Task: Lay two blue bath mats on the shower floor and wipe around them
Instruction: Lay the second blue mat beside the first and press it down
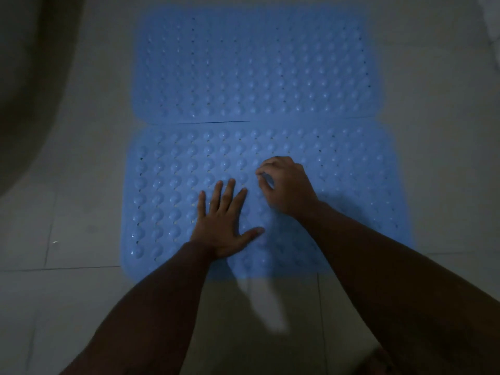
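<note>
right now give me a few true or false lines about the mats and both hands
1. Two blue mats lie on the floor, the far mat edge to edge with the near mat. True.
2. The left hand is clenched in a fist. False: it lies flat on the near mat with fingers spread.
3. The right hand is on the near mat with its fingers curled. True.
4. Both hands rest on the far mat. False: both are on the near one.
5. A cloth is spread over the near mat. False: no cloth shows on it; whether the right hand holds anything small I cannot tell.
</note>
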